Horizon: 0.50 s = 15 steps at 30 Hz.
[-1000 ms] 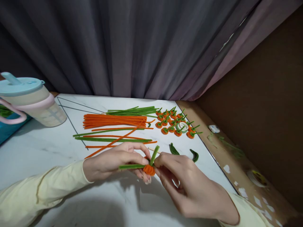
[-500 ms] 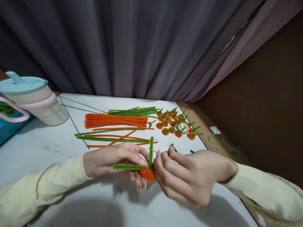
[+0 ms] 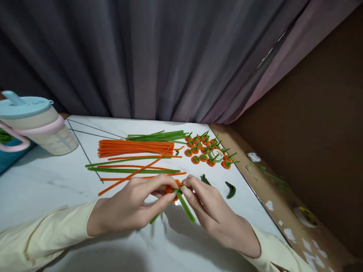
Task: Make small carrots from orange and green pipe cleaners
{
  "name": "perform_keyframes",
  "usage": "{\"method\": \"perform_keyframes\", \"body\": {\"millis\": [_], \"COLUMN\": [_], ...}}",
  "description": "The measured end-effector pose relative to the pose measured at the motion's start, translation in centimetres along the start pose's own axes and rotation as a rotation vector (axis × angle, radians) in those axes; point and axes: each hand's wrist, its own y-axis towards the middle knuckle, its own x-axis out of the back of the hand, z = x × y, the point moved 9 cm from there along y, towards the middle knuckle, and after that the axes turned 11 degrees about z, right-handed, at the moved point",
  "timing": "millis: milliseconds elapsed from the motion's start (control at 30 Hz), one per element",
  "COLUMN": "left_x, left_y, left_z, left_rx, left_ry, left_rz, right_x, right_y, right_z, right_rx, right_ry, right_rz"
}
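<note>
Between both hands, above the white table, is a small orange pipe-cleaner ball [image 3: 172,188] with green pipe-cleaner ends [image 3: 185,207] pointing down from it. My left hand [image 3: 132,204] pinches it from the left, thumb and index finger at its green centre. From the right, my right hand [image 3: 208,206] has thumb and fingertips closed at the same green centre. The fingers cover part of the ball. Just beyond them lie loose orange and green pipe cleaners [image 3: 136,170]. Dark green curled pieces [image 3: 231,190] lie past my right hand.
Farther back are an orange pipe-cleaner bundle [image 3: 136,147], a green bundle [image 3: 159,136] and several finished orange balls with green stems [image 3: 195,159]. A white-and-green tape roll [image 3: 216,155] rests among them. A lidded cup [image 3: 42,128] stands left; paper scraps [image 3: 289,235] lie right.
The ball has moved up and turned, so its green ends now point down instead of up and left. Both hands have drawn together over it. The view has shifted slightly.
</note>
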Motion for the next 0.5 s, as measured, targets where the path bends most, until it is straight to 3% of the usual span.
{"method": "perform_keyframes", "body": {"millis": [100, 267, 333, 400, 500], "left_x": [-0.4, -1.9, -2.3, -1.2, 1.7], "left_y": [0.2, 0.6, 0.7, 0.8, 0.7], "left_z": [0.4, 2.8, 3.0, 3.1, 1.5], "left_rx": [0.031, 0.265, 0.298, 0.276, 0.137], "left_ry": [-0.056, -0.533, -0.610, -0.433, 0.079], "left_rz": [0.020, 0.168, 0.237, 0.188, -0.051], "right_x": [-0.4, -0.2, 0.0, 0.2, 0.5], "right_y": [0.2, -0.2, -0.2, 0.1, 0.6], "right_z": [-0.4, 0.7, 0.9, 0.5, 0.0], "right_rx": [0.026, 0.256, 0.303, 0.282, 0.232], "right_ry": [-0.030, -0.313, -0.365, -0.328, -0.291], "right_rz": [-0.020, -0.219, -0.267, -0.270, -0.282]}}
